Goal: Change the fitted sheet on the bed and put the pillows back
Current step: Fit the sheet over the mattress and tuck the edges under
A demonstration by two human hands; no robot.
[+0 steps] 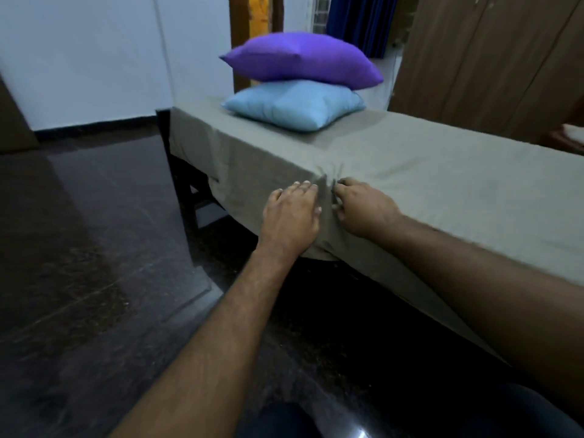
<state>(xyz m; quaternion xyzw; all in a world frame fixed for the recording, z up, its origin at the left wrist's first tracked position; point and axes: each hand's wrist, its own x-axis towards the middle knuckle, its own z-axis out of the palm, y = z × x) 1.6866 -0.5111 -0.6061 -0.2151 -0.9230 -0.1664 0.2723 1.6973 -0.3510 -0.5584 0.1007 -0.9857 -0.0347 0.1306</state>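
Two hands meet at the near long edge of the bed, right where the grey fitted sheet turns down over the side. The left hand lies flat against the hanging cloth, fingers straight and pressing. The right hand, just beside it, has its fingers curled in and pinches a small gathered fold of the sheet at the edge; creases fan out from that pinch.

Beyond the hands, toward the far end of the bed, a blue pillow lies on the sheet and a purple pillow sits stacked on top of it, well apart from both hands.

The risk here looks plain enough. A hard tug at the pinched fold could drag the whole sheet sideways, since to the left of the left hand the hem hangs loose below the mattress line and does not seem tucked. That same pull would slide the cloth under the pillows, and the purple one, perched on the rounded blue one, could tip off.

Below the left hand the dark bed frame leg shows under the hem. A glossy dark floor spreads to the left, and a wooden wardrobe stands past the right hand, behind the bed.
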